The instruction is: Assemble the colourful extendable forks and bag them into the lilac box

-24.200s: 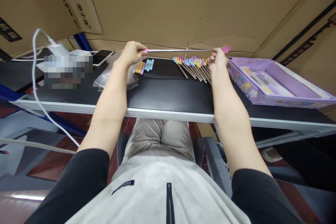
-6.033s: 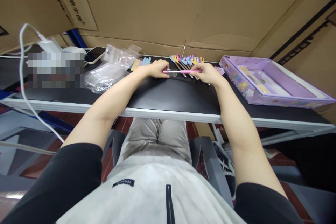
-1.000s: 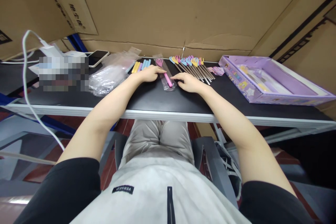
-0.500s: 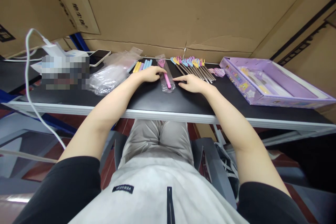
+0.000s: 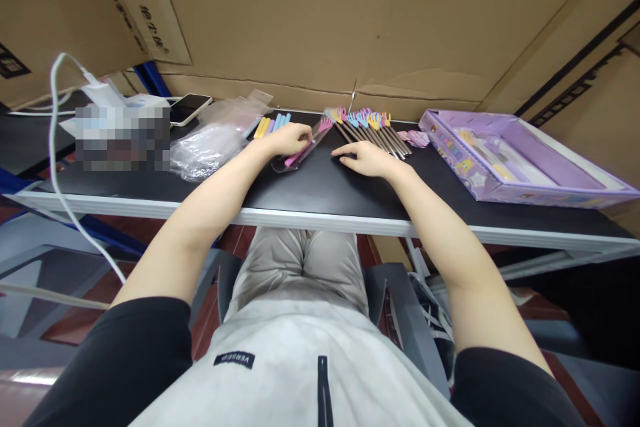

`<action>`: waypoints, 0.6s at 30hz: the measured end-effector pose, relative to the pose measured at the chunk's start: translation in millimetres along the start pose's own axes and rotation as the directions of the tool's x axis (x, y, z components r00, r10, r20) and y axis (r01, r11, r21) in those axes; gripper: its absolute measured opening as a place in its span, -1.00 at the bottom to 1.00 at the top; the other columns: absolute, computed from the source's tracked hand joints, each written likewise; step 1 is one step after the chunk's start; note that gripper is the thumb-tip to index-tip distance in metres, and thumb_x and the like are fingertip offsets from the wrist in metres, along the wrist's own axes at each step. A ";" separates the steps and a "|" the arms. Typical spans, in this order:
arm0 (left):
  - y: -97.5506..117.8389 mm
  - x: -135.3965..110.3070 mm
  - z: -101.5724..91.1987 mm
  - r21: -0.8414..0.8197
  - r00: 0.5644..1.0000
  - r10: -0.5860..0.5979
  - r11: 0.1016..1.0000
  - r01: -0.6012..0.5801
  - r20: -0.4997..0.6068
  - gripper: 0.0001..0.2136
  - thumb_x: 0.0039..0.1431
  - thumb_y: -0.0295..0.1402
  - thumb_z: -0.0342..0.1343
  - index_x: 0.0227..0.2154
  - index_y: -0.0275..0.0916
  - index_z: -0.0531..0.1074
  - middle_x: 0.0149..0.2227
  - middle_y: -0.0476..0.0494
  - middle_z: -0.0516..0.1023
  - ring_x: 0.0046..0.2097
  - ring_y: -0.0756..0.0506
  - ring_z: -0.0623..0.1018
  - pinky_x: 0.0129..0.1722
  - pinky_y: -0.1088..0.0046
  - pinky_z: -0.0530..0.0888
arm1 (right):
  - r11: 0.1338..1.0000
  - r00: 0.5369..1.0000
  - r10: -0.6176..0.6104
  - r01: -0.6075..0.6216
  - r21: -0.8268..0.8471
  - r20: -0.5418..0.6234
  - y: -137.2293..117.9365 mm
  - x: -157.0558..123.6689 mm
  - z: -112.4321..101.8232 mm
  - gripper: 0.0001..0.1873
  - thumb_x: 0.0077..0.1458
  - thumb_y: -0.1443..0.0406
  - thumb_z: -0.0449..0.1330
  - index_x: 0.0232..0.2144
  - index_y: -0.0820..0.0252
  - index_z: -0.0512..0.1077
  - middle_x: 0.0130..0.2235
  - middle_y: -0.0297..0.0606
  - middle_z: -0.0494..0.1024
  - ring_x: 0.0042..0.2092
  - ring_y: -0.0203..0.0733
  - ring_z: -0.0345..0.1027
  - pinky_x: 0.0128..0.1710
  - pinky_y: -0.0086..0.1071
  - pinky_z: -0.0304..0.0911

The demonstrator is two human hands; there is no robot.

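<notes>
My left hand (image 5: 291, 139) pinches a pink back scratcher (image 5: 326, 124) inside a clear plastic sleeve. It lies at a slant, claw end up to the right and pink handle down to the left, partly hidden by my fingers. My right hand (image 5: 365, 158) rests on the tabletop with its fingers stretched out, holding nothing. Just beyond it lie several back scratchers (image 5: 374, 132) with metal rods and coloured claws. Behind my left hand are several short yellow, purple and blue tubes (image 5: 273, 125).
Left of the tubes sits a pile of clear plastic bags (image 5: 213, 143), with a phone (image 5: 191, 109) behind it. A purple open box (image 5: 485, 177) stands at the right, near a small pink packet (image 5: 416, 138). A white cable (image 5: 55, 140) hangs at the left. Cardboard (image 5: 320, 20) walls the back.
The sleeved back scratcher has turned, its handle swinging left and its claw right toward the others. My left fingers have closed on it. My right hand has barely moved.
</notes>
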State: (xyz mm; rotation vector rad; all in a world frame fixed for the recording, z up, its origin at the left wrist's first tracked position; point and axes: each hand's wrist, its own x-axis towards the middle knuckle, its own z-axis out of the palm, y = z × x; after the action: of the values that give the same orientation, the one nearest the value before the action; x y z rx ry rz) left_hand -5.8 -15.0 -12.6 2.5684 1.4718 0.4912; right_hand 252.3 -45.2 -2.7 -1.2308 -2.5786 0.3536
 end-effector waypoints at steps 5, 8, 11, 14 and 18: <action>7.8 -1.6 -3.5 0.055 0.999 -0.026 0.998 0.024 0.030 -0.64 0.22 -0.41 -0.01 -0.04 -0.31 0.61 -0.01 -0.26 0.70 -0.01 -0.21 0.64 0.05 0.34 0.52 | 0.999 1.000 -0.017 0.018 -0.027 0.004 1.9 0.1 -0.1 -0.56 0.26 0.42 0.16 0.09 0.15 0.68 0.14 -0.27 0.68 0.20 -0.08 0.56 0.33 -0.26 0.34; 12.3 -3.4 -6.2 0.080 0.998 -0.034 0.996 0.030 0.045 -0.65 0.24 -0.42 -0.02 -0.03 -0.33 0.60 -0.01 -0.27 0.70 0.00 -0.20 0.64 0.04 0.35 0.51 | 0.999 1.000 -0.023 0.023 -0.036 0.005 2.5 0.0 -0.1 -0.56 0.28 0.40 0.15 0.10 0.12 0.68 0.13 -0.31 0.68 0.20 -0.10 0.56 0.34 -0.28 0.34; 13.9 -4.7 -7.8 0.101 0.998 -0.039 0.994 0.034 0.047 -0.67 0.24 -0.41 0.00 -0.06 -0.31 0.61 -0.05 -0.24 0.70 -0.03 -0.20 0.64 0.01 0.36 0.51 | 0.999 1.000 -0.028 0.028 -0.033 -0.001 2.8 0.0 0.1 -0.57 0.28 0.41 0.16 0.09 0.10 0.68 0.13 -0.32 0.69 0.20 -0.10 0.57 0.34 -0.26 0.35; 14.6 -5.3 -8.6 0.129 0.998 -0.039 0.991 0.032 0.047 -0.68 0.23 -0.40 0.02 -0.06 -0.28 0.61 -0.06 -0.21 0.70 -0.05 -0.18 0.64 -0.01 0.37 0.50 | 0.999 1.000 -0.028 0.028 -0.026 -0.001 3.2 0.2 0.2 -0.57 0.28 0.42 0.17 0.09 0.10 0.68 0.13 -0.30 0.68 0.21 -0.08 0.57 0.34 -0.23 0.35; 16.9 -6.0 -10.6 0.170 0.995 -0.066 0.984 0.054 0.071 -0.68 0.25 -0.39 0.03 -0.04 -0.25 0.61 -0.05 -0.19 0.70 -0.01 -0.17 0.63 -0.02 0.40 0.49 | 0.999 1.000 -0.020 0.020 -0.025 -0.001 3.8 0.5 0.6 -0.57 0.29 0.41 0.16 0.09 0.12 0.68 0.14 -0.29 0.68 0.20 -0.09 0.57 0.34 -0.25 0.35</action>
State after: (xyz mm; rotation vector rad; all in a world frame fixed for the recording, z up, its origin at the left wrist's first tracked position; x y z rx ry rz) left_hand 1.5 -29.2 0.9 2.6249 1.6226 0.2680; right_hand 254.6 -42.5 -4.5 -1.2124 -2.6002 0.3180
